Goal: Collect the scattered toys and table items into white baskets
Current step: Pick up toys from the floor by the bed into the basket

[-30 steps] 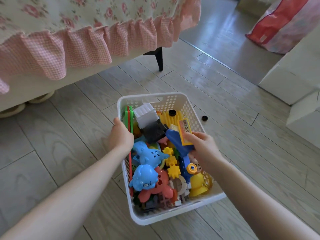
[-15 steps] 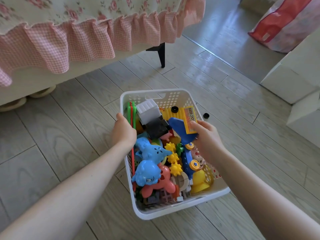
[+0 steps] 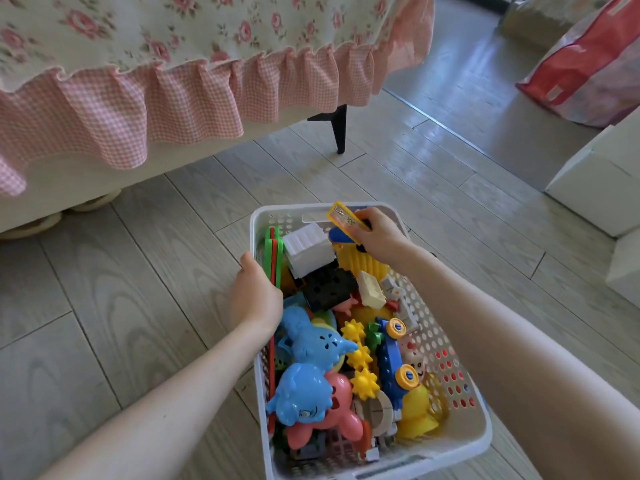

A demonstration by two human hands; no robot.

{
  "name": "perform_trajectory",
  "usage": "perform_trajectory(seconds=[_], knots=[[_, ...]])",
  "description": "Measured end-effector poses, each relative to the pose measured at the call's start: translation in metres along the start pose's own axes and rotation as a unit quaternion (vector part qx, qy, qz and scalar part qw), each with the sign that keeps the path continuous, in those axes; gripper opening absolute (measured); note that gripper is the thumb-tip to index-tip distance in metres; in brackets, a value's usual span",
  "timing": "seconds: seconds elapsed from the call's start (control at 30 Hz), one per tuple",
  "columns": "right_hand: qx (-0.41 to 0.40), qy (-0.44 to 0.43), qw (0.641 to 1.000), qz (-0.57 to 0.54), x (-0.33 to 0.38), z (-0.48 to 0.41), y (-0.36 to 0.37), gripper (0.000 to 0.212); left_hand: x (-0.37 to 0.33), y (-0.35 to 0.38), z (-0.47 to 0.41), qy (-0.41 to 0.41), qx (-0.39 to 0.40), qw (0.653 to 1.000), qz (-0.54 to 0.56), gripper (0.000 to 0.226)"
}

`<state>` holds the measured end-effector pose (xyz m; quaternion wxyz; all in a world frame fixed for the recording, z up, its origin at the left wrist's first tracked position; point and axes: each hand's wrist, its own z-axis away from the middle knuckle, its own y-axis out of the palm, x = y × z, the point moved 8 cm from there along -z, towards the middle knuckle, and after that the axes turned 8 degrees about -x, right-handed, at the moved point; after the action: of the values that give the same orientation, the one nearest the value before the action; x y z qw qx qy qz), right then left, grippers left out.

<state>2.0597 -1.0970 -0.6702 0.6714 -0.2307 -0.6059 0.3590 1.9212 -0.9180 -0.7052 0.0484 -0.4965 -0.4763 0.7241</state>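
Fingers of the left hand [image 3: 256, 296] curl over the rim of the white basket [image 3: 483, 441] and grip it at the basket's 9 o'clock side. The right hand [image 3: 379, 237] hovers over the 12 o'clock end and pinches a yellow tag [image 3: 346, 218], tilted, between thumb and fingertips. The tag carries dark print, too blurred to read with certainty.

The basket stands on the plank floor [image 3: 121, 289] and is heaped with toys: two blue elephants [image 3: 311, 344] toward 7 o'clock, yellow gears [image 3: 360, 356] at the middle, a white block [image 3: 308, 249] near 11 o'clock. Green and red flat pieces [image 3: 272, 251] stand on edge against the left wall. A pink checked frill [image 3: 173, 109] hangs at 11 o'clock in the view.
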Motion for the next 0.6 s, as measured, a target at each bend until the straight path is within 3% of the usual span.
perform_trajectory(seconds=[0.17,0.37,0.47,0.6], knots=[[0.0,-0.007,0.999,-0.043,0.005,0.006,0.003,0.033,-0.003,-0.001,0.0,-0.003,0.0,1.0,-0.004,0.031],[-0.136,-0.012,0.966,-0.219,-0.015,0.038,-0.033,0.018,-0.003,-0.001,0.001,-0.013,0.005,1.0,0.003,0.03],[-0.07,0.072,0.962,-0.255,-0.049,0.054,-0.027,0.029,-0.003,-0.002,0.001,-0.012,-0.002,1.0,-0.006,0.033],[-0.032,0.149,0.969,-0.195,-0.078,0.055,-0.024,0.032,-0.003,-0.002,0.001,-0.013,-0.006,1.0,-0.007,0.036]])
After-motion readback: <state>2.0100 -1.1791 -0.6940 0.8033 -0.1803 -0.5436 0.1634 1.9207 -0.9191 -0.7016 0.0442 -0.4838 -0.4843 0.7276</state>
